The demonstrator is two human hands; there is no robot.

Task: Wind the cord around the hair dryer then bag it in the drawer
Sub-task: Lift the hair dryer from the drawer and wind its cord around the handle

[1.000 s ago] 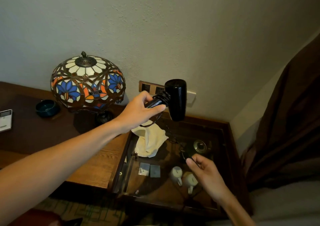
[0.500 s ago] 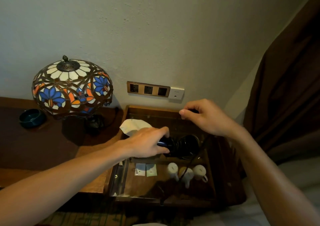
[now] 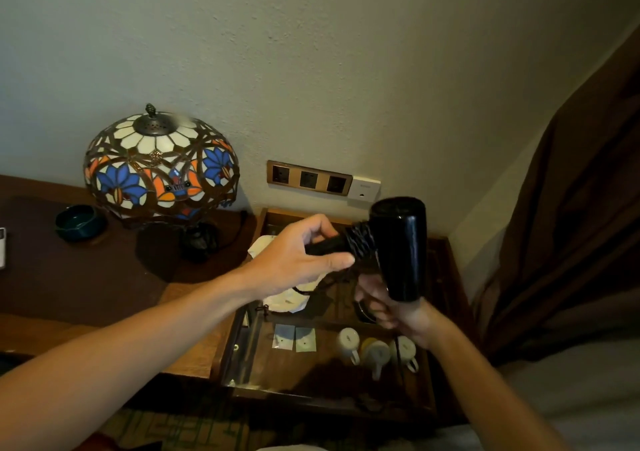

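The hair dryer [image 3: 398, 246] is glossy black, with a thick barrel standing nearly upright and a handle that juts out to the left. The black cord [image 3: 360, 242] is wound in tight coils around the handle, right where it meets the barrel. A loose stretch of cord drops from the coils toward the drawer below.

Half a second ago the dryer was low, down at the drawer, with the left hand pressed over it and the right hand up near the drawer's back edge. Now the dryer is lifted clear, held in the air in front of the wall sockets [image 3: 308, 177], and the right hand has dropped beneath it. A second ago the dryer was raised much as it is now, with the right hand low over the cups.

The left hand [image 3: 294, 260] grips the free end of the handle, its fingers [image 3: 325, 232] curled closed around it, thumb just short of the coils. The right hand [image 3: 391, 307] sits under the lower end of the barrel, partly hidden by it and blurred; its fingers look curled, but whether they pinch the cord cannot be told.

The dryer hangs above the open wooden drawer [image 3: 446, 298], where a pale cloth bag [image 3: 287, 300] lies at the back and white cups [image 3: 348, 343] stand toward the front. A stained-glass lamp [image 3: 159, 166] and a dark green dish [image 3: 78, 222] stand on the table [image 3: 69, 288] to the left.
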